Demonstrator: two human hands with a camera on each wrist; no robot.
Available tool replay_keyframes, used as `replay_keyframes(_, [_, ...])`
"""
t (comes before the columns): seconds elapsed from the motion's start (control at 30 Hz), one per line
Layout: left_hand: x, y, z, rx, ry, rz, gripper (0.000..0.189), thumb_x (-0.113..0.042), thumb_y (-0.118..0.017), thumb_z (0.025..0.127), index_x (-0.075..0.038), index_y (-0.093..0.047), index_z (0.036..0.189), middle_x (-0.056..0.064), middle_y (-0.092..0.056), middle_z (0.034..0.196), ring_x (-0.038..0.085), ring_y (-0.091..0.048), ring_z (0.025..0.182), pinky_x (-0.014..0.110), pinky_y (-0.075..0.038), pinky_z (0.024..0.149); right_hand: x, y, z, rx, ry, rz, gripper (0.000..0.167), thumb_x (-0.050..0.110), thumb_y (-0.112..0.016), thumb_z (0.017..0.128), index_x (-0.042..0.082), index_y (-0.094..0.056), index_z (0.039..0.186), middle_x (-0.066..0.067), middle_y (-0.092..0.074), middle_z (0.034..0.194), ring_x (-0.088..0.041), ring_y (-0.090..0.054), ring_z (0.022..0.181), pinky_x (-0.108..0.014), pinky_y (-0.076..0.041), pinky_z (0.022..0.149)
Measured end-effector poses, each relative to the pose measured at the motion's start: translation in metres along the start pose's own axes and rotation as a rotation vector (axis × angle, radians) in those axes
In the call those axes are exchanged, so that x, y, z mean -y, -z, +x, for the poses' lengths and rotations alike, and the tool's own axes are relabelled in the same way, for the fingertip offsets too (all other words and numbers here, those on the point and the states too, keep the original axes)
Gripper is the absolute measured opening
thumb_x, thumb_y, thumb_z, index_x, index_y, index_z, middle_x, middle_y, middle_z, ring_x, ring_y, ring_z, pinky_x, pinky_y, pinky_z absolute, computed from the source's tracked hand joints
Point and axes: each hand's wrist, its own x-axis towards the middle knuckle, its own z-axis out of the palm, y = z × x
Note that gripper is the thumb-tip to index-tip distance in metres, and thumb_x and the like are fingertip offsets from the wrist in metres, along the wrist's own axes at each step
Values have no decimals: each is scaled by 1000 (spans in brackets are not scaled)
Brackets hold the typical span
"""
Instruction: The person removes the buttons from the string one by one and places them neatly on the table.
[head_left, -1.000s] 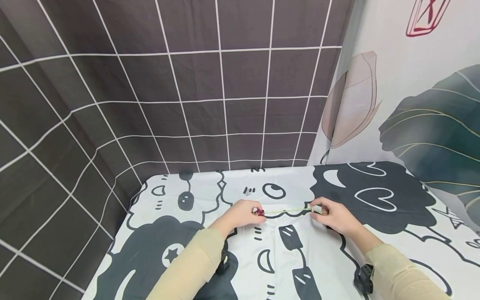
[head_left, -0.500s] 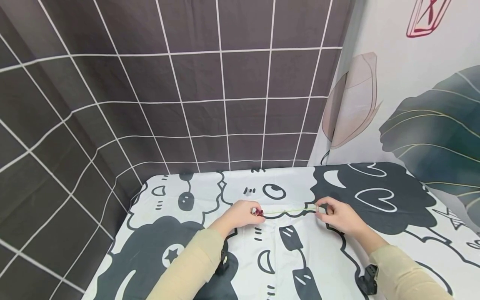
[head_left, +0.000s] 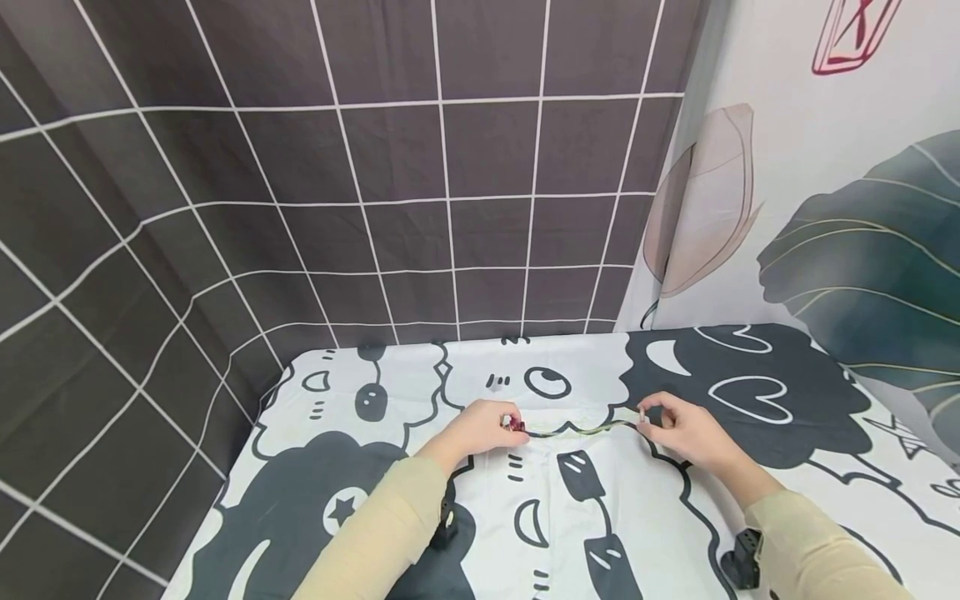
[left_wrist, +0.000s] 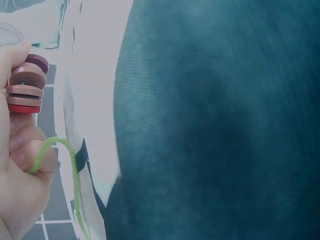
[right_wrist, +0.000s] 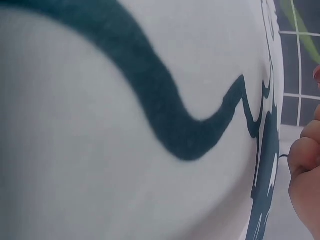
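Note:
My left hand (head_left: pixel 489 427) pinches a short stack of round discs, red, pink and maroon, near the middle of the bed-like surface. In the left wrist view the discs (left_wrist: pixel 27 84) sit between thumb and fingers. A green cord (left_wrist: pixel 76 180) loops out from the curled lower fingers there. Across the head view the cord (head_left: pixel 592 431) sags from the left hand toward my right hand (head_left: pixel 681 430), whose thumb and forefinger pinch together at its far end. A small pale piece shows at those fingertips. The right wrist view catches part of the right hand (right_wrist: pixel 305 155) and blurred green cord (right_wrist: pixel 304 35).
A white cloth (head_left: pixel 570 392) with dark cartoon prints covers the surface under both hands. Behind it hangs a dark grid-patterned curtain (head_left: pixel 487 233); a leaf-printed white one (head_left: pixel 795 167) hangs at right. Black wrist cameras sit at both sleeves.
My right hand has moved a little to the right. The cord, nearly straight earlier, now hangs in a slack curve between the hands. The left hand has hardly moved.

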Motion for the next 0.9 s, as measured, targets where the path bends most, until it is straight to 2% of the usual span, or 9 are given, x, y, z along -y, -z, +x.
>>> replay_keyframes(0.27, [0, 0, 0, -5, -1, -3, 16, -34, -71, 80, -21, -62, 82, -12, -48, 57, 6, -42, 55, 22, -34, 52, -4, 4, -2, -1, -21, -1, 31, 25, -68, 84, 9, -60, 109, 3, -43, 62, -9, -36, 48, -24, -30, 43])
replay_keyframes(0.5, [0, 0, 0, -4, -3, -7, 16, -34, -71, 80, -21, -62, 83, -11, -48, 57, 7, -41, 54, 22, -34, 52, -10, 9, -5, -21, -1, -24, 32, 24, -69, 83, 8, -59, 109, 3, -42, 62, -8, -36, 48, -24, -30, 44])
replay_keyframes(0.9, [-1, -1, 2, -3, -14, -24, 16, -34, -70, 80, -21, -62, 81, -11, -47, 56, 6, -42, 54, 22, -34, 52, -27, 16, -10, -10, -70, -71, 33, 25, -67, 84, 2, -59, 106, 2, -43, 64, -11, -39, 51, -26, -33, 47])
